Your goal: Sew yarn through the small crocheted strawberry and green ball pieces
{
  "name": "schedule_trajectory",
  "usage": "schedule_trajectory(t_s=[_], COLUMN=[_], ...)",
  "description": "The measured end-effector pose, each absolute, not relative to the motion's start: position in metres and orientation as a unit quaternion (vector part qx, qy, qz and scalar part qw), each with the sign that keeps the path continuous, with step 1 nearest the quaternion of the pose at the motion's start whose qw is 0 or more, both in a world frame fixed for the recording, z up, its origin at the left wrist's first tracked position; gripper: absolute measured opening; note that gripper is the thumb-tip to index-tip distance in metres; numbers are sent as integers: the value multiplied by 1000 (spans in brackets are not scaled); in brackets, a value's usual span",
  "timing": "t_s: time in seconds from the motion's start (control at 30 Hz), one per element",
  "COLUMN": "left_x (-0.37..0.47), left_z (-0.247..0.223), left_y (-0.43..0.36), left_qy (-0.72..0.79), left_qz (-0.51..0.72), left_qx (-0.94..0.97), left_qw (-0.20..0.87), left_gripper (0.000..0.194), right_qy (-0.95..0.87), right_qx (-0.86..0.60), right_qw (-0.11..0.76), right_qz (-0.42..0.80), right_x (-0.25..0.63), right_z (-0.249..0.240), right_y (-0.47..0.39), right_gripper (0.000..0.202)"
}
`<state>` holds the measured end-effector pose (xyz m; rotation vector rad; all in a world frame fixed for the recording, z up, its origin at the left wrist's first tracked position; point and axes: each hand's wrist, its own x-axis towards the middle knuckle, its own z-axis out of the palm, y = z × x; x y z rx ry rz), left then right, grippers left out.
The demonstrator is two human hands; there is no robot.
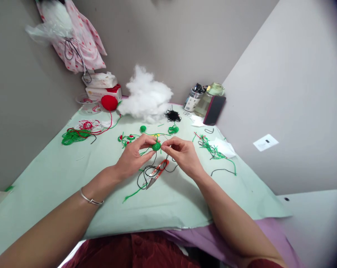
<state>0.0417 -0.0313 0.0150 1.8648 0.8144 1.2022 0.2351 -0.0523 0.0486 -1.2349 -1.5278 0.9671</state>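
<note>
Between the thumb and fingers of my left hand (137,154) is a small green crocheted ball (156,146). My right hand (183,154) pinches at the ball's right side; what its fingertips grip is too small to make out. Black yarn (142,178) hangs from the ball and loops on the table below. Under the hands lies a pair of thread snips (158,172) with orange handles, partly covered by the black yarn. A green yarn tail (132,195) extends from near the blades. Small green and red crocheted pieces (126,139) lie just beyond my left hand.
White stuffing (147,95) is heaped at the back, beside a black yarn bundle (173,115). A red yarn ball (109,102) and green yarn (76,137) lie left. Yarn scraps (213,149), a phone (214,110), a bottle (204,102) and a pen holder (193,99) are right.
</note>
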Motion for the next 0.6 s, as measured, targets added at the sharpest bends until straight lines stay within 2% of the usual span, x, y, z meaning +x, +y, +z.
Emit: schedule_trajectory(t_s=[0.17, 0.37, 0.6], left_x=[42, 41, 42], left_z=[11, 5, -1], left_y=[-30, -30, -25], left_qy=[306, 281, 259], left_qz=[467, 460, 485], left_qx=[777, 806, 815], left_qw=[290, 245, 186], left_gripper=[14, 15, 20], right_qy=[-653, -602, -633], right_qx=[-521, -510, -544], right_qw=[446, 417, 432], right_qz=[323, 451, 343], right_x=[235, 235, 230], right_z=[49, 46, 41], right_y=[-54, -47, -50], right_gripper=[11, 13, 7])
